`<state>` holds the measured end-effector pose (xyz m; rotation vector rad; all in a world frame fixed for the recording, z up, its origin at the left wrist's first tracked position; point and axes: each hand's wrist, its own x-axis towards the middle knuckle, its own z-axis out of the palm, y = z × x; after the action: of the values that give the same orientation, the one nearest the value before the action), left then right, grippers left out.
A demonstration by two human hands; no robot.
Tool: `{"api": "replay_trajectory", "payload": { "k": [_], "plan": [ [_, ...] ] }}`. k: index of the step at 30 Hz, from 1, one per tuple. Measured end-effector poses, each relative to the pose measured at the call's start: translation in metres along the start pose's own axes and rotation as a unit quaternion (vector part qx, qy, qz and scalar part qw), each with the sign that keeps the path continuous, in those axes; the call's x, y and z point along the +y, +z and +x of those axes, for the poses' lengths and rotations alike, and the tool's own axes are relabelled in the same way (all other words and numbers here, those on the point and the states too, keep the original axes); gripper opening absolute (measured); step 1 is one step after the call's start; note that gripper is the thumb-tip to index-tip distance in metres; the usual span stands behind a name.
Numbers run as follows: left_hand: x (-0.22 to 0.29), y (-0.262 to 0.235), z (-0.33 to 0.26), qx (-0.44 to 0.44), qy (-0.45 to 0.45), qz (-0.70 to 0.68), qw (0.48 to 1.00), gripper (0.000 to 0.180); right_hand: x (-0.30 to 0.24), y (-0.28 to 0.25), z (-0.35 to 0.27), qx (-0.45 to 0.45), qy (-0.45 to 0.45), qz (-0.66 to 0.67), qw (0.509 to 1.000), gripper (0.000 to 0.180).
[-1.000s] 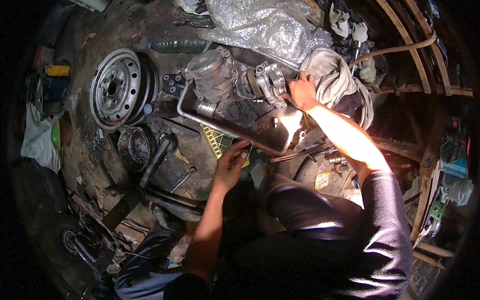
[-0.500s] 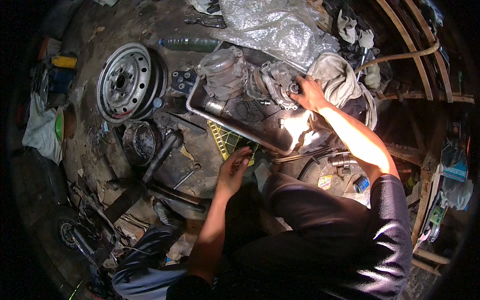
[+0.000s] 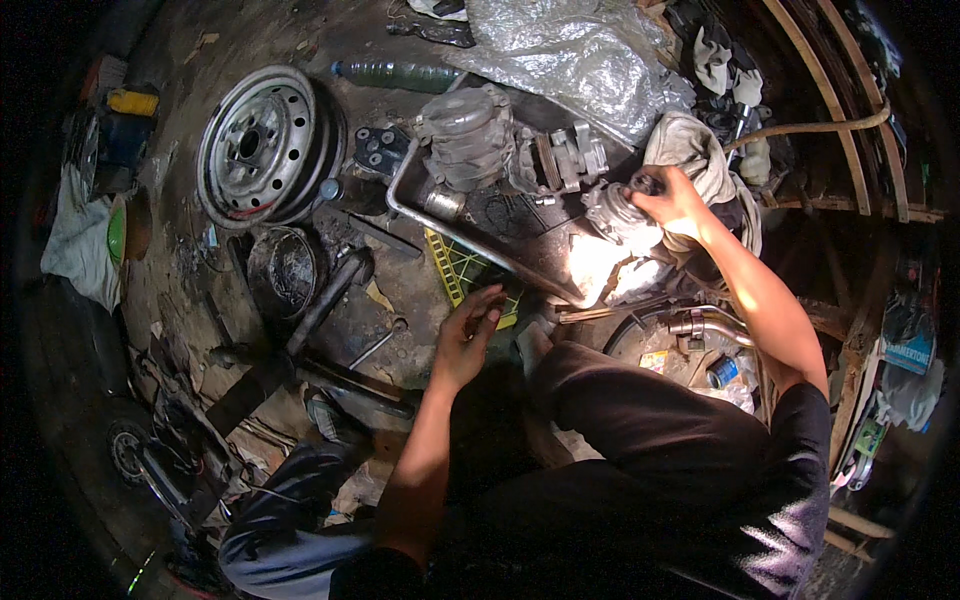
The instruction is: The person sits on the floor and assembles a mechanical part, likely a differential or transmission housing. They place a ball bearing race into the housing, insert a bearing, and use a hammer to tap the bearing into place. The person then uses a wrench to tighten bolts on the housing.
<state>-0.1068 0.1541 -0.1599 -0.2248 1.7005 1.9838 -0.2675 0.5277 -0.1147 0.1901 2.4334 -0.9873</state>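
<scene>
My right hand (image 3: 676,206) grips a grey ribbed metal housing (image 3: 616,216) by the dark stub at its top, over the right end of a metal tray (image 3: 480,259). Bright sunlight falls across the tray just below it. Inside the tray lie a large grey metal casing (image 3: 464,140) and, beside it, a smaller metal piece with a ridged band (image 3: 560,160). Nearer to me, my left hand (image 3: 468,338) hovers with loosely bent fingers apart and nothing in it. Below it and the tray's front edge is a yellow plastic crate (image 3: 446,268).
A steel wheel rim (image 3: 250,146) stands at the left, near a black round pan (image 3: 286,270). Clear plastic sheeting (image 3: 570,60) lies behind the tray, and a pale cloth (image 3: 690,150) at its right. A lug wrench-like bar (image 3: 378,343) rests on the ground.
My right hand has lifted the metal housing away from the ridged piece and moved it right and toward me. My left hand stays nearly in place. The view has shifted slightly.
</scene>
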Motion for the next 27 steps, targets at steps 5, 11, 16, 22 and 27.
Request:
{"api": "replay_trajectory", "payload": {
  "k": [5, 11, 16, 22, 27],
  "plan": [
    [0.001, -0.001, -0.003, 0.004, 0.027, -0.023, 0.999, 0.036, -0.001, -0.013, -0.036, 0.036, 0.05, 0.208, 0.976, 0.021],
    [0.027, 0.023, 0.009, -0.022, 0.027, -0.025, 0.999, 0.039, -0.011, 0.014, -0.058, 0.076, 0.148, 0.496, 0.852, 0.032],
    [0.061, 0.075, 0.061, -0.038, 0.012, -0.15, 0.988, 0.048, -0.043, 0.029, -0.059, -0.103, 0.119, 0.661, 0.734, 0.033],
    [0.097, 0.128, 0.1, -0.093, -0.047, -0.446, 0.889, 0.072, -0.051, 0.042, -0.073, -0.164, 0.133, 0.679, 0.703, 0.035],
    [0.093, 0.146, 0.096, -0.057, -0.128, -0.531, 0.835, 0.074, -0.052, 0.042, -0.077, -0.188, 0.143, 0.676, 0.698, 0.036]
  ]
}}
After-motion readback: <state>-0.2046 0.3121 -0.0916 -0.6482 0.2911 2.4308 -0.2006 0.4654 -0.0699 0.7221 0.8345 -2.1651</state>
